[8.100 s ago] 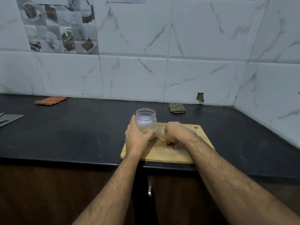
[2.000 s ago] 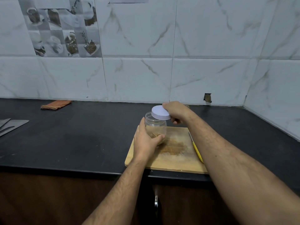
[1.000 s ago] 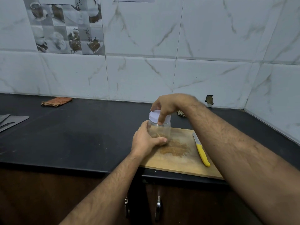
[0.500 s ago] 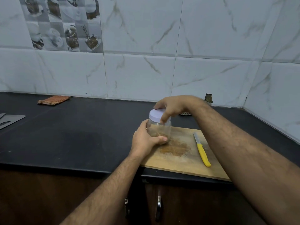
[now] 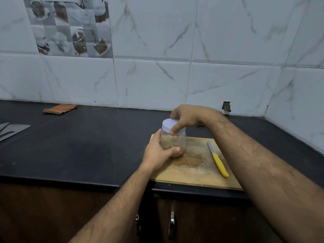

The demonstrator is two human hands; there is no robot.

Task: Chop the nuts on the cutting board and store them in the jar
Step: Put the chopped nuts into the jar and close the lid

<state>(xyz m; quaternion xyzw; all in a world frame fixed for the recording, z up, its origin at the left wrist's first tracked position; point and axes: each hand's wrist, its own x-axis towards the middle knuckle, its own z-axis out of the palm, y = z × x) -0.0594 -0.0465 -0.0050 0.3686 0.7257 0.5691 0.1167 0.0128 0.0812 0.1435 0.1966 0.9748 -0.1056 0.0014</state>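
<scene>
- Since two seconds ago, the white lid [image 5: 169,124] has gone from being held tilted above the jar [image 5: 173,143] to sitting on its mouth.
- Right hand [image 5: 185,117] fingers curl around the lid; left hand [image 5: 157,153] fingers wrap the jar's body.
- Chopping looks finished: brown nut bits fill the jar's lower part. Judging by this, only tightening remains, though brown residue [image 5: 190,160] stays on the cutting board [image 5: 198,178].
- Clear and upright, the jar stands at the board's left rear, on the dark tabletop [image 5: 78,151].
- Yellow-handled knife [image 5: 218,159] lies on the board, to the right.

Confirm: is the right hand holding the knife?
No. The right hand grips the white lid on top of the jar, while the yellow-handled knife lies untouched on the cutting board.
</scene>
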